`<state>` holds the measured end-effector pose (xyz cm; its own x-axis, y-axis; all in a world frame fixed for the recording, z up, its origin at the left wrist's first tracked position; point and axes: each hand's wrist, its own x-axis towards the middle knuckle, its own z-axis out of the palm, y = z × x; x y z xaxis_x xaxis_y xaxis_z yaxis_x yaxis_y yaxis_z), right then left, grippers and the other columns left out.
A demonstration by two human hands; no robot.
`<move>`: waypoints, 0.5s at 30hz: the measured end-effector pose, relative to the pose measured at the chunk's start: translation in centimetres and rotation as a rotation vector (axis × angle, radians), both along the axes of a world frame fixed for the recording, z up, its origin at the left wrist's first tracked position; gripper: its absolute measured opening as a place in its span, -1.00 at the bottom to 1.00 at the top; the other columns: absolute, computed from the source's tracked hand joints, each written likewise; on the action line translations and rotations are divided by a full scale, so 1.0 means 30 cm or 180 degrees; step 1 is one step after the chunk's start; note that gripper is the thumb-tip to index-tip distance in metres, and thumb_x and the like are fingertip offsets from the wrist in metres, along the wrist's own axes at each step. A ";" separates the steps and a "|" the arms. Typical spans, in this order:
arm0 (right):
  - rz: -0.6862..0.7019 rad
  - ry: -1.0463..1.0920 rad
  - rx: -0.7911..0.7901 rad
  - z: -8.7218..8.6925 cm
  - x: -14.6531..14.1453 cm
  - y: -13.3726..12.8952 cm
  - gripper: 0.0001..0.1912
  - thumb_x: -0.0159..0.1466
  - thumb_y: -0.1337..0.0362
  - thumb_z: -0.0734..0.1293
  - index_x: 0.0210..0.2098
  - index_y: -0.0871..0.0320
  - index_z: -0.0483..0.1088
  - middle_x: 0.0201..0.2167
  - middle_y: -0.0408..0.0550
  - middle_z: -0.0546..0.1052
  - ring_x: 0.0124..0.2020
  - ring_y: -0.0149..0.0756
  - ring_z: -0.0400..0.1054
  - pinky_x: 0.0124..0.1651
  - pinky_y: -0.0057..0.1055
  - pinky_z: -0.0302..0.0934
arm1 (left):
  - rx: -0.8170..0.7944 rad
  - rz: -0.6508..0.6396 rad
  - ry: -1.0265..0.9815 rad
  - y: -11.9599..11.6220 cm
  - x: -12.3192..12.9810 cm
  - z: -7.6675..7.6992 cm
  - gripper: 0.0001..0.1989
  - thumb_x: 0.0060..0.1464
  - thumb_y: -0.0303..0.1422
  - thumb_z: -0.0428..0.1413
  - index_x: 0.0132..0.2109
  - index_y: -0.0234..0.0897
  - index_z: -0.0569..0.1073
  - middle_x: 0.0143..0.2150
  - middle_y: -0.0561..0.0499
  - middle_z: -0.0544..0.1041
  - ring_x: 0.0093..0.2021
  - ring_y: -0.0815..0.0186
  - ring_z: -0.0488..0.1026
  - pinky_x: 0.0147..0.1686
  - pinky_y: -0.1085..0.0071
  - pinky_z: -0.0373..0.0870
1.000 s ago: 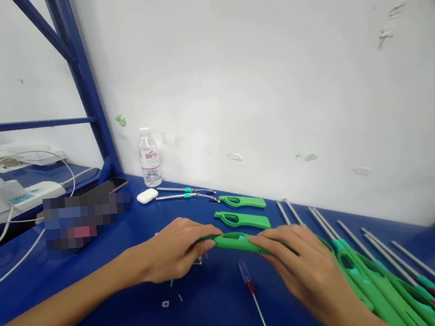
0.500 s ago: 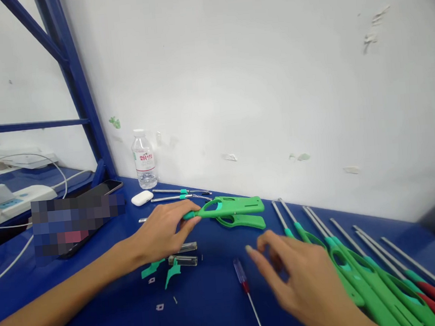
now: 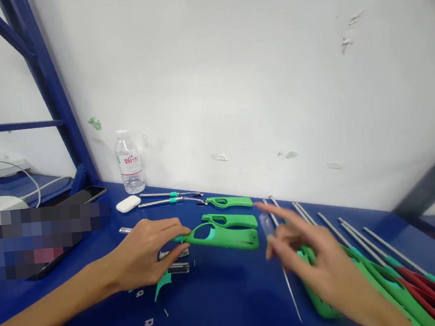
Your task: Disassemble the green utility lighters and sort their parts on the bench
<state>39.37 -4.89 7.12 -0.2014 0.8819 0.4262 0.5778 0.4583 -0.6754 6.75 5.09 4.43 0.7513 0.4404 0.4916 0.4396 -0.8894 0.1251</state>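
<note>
My left hand (image 3: pixel 149 252) pinches the neck of a green lighter (image 3: pixel 224 236), whose handle points right above the blue table. Between the thumb and fingers of my right hand (image 3: pixel 304 246) is a screwdriver (image 3: pixel 267 224), its clear handle up and its thin shaft slanting down toward the table. The index finger of that hand is stretched out. Behind the held lighter lie two green handle shells (image 3: pixel 232 220). Clear fuel tanks (image 3: pixel 179 268) and a teal trigger piece (image 3: pixel 162 285) rest below my left hand.
Green lighters (image 3: pixel 380 280) and red lighters (image 3: pixel 434 291) lie in a row at the right. A water bottle (image 3: pixel 129 163), a white case (image 3: pixel 128 204) and metal rods (image 3: pixel 160 202) are by the wall. At the left are a phone (image 3: pixel 94 193) and a power strip (image 3: pixel 0 207).
My right hand has taken hold of the screwdriver and lifted its handle off the table. The lighter in my left hand has come down and nearer, away from the shells behind it. The view has shifted right.
</note>
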 end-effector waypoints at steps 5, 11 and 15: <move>-0.0841 0.1103 0.0813 -0.025 0.034 0.037 -0.58 0.45 0.10 0.39 0.25 -0.06 0.32 -0.34 -0.16 0.62 -0.37 -0.28 0.54 -0.32 -0.40 0.44 | 0.0107 -0.0098 0.0133 -0.010 0.008 -0.018 -0.80 0.39 -0.39 0.01 0.10 -0.15 0.40 -0.20 0.04 0.55 -0.31 0.34 0.50 -0.38 0.40 0.28; -0.0730 0.0732 0.1079 -0.072 -0.008 0.029 -0.63 0.46 0.19 0.37 0.22 -0.08 0.30 -0.28 -0.15 0.62 -0.26 -0.21 0.61 -0.29 -0.33 0.53 | 0.0028 -0.0068 0.0328 -0.015 0.005 -0.024 -0.81 0.41 -0.38 -0.03 0.07 -0.13 0.41 -0.22 0.04 0.53 -0.31 0.32 0.48 -0.37 0.37 0.24; -0.0607 0.0426 0.1181 -0.082 -0.015 0.031 -0.62 0.48 0.26 0.34 0.25 -0.12 0.29 -0.26 -0.20 0.62 -0.27 -0.30 0.61 -0.29 -0.42 0.53 | -0.0018 -0.0033 0.0364 -0.018 0.005 -0.031 -0.81 0.42 -0.35 -0.05 0.07 -0.12 0.41 -0.22 0.04 0.53 -0.31 0.31 0.48 -0.37 0.35 0.23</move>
